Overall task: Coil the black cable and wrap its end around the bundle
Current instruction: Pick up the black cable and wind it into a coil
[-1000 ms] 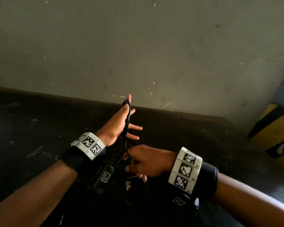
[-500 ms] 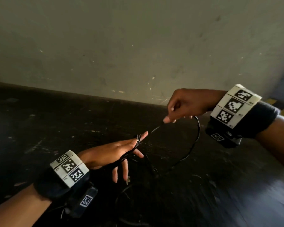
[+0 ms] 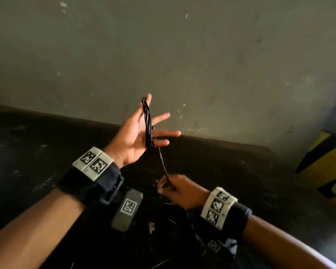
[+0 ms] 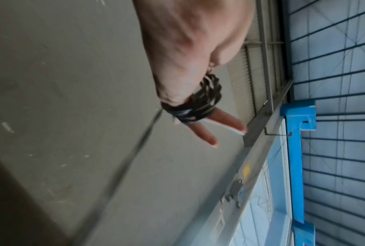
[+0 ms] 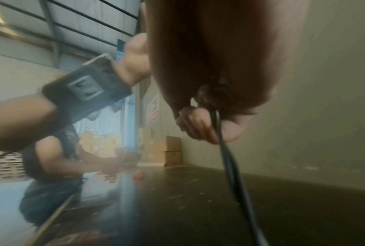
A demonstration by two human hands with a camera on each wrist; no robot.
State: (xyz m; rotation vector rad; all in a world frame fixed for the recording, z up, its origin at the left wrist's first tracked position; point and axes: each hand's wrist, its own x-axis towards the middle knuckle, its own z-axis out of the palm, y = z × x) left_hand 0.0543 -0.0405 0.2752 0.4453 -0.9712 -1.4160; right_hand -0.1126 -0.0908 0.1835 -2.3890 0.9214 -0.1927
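dark, scuffed bench (image 3: 47, 144) runs back to a plain grey wall (image 3: 163, 55), and both hands work above it. nearest, the right hand (image 3: 179, 190) sits low, fingers curled, pinching the black cable (image 3: 163, 162) between thumb and fingertips; loose slack seems to trail on the bench below it, though that part is dim. from the pinch one taut strand rises to the left hand (image 3: 138, 133), held up with palm open and fingers spread, the wound loops (image 3: 147, 125) running from the upper fingertip down across the fingers. judging from this, the coiling is partway through. to do it well, keep the left fingers straight and apart so the loops stay even, feed steady light tension from the right hand, lay each turn beside the others, and save enough tail to bind the bundle.
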